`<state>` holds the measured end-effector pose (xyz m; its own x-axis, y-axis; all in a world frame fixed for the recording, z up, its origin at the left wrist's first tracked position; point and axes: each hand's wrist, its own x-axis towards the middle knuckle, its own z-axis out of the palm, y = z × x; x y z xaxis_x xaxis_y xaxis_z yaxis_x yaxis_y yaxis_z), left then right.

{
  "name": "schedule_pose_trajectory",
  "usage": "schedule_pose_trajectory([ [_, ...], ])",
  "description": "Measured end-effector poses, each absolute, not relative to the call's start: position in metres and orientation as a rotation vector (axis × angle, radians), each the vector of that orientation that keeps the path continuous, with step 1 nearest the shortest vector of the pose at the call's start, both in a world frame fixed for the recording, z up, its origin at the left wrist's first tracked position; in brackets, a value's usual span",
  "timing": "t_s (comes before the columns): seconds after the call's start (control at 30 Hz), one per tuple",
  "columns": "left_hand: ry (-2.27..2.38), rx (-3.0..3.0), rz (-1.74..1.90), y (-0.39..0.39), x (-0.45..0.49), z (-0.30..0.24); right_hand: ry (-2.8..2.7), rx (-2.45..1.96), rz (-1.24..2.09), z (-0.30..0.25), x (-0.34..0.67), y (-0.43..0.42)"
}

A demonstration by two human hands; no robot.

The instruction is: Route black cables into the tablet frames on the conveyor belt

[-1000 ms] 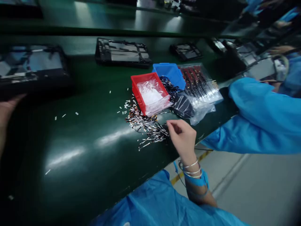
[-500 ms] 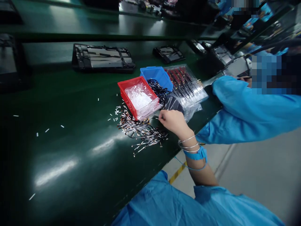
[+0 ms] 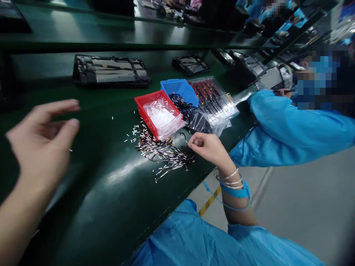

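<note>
Now that the left hand [image 3: 41, 144] has come into view over the table [image 3: 113, 207], thumb and fingers apart and seemingly holding nothing, it looks free to help the right hand [image 3: 209, 148], which pinches 1 dark cable [image 3: 184, 136] near the red bin [image 3: 147, 119].

R hand [image 3: 206, 147] & L hand [image 3: 41, 142] bare, no gloves. R wrist: approx. 3 thin silver-col. bangles [image 3: 232, 180], then lt-blue wrist strap [image 3: 235, 191] w/ thin blue cord [image 3: 206, 186]. Blue garment [image 3: 177, 236], creased; R sleeve [image 3: 246, 232] ends nr elbow. L forearm [image 3: 20, 214] bare too.
</note>
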<state>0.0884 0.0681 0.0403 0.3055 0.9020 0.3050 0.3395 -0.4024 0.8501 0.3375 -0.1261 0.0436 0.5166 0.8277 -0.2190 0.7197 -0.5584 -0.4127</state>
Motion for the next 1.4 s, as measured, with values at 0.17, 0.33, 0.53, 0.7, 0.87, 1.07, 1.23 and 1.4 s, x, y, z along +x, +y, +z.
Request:
schedule_pose_trajectory([
  [0.17, 0.699, 1.605, 0.573, 0.001, 0.104, 0.038, -0.928, -1.648, 0.959, 0.038, 0.282, -0.119],
  [0.33, 0.632, 1.254, 0.386, -0.02, 0.11, 0.033, -0.95, -1.489, 0.839, 0.026, 0.236, -0.1],
  [0.53, 0.706, 1.191, 0.366, -0.008, 0.107, 0.031, -1.525, -1.576, -0.162, 0.03, 0.236, -0.092],
  [0.7, 0.7, 1.316, 0.336, -0.004, 0.107, 0.031, -1.843, -1.543, -0.405, 0.035, 0.242, -0.087],
  [0.87, 0.733, 1.381, 0.325, -0.001, 0.106, 0.032, -1.853, -1.509, -0.456, 0.035, 0.24, -0.085],
  [1.07, 0.696, 1.438, 0.37, 0.002, 0.103, 0.033, -1.911, -1.563, -0.4, 0.033, 0.243, -0.078],
  [1.23, 0.704, 1.382, 0.349, 0.01, 0.102, 0.033, -1.877, -1.575, -0.335, 0.039, 0.249, -0.069],
  [1.4, 0.792, 1.201, 0.297, 0.019, 0.103, 0.031, -1.665, -1.582, -0.436, 0.041, 0.248, -0.067],
])
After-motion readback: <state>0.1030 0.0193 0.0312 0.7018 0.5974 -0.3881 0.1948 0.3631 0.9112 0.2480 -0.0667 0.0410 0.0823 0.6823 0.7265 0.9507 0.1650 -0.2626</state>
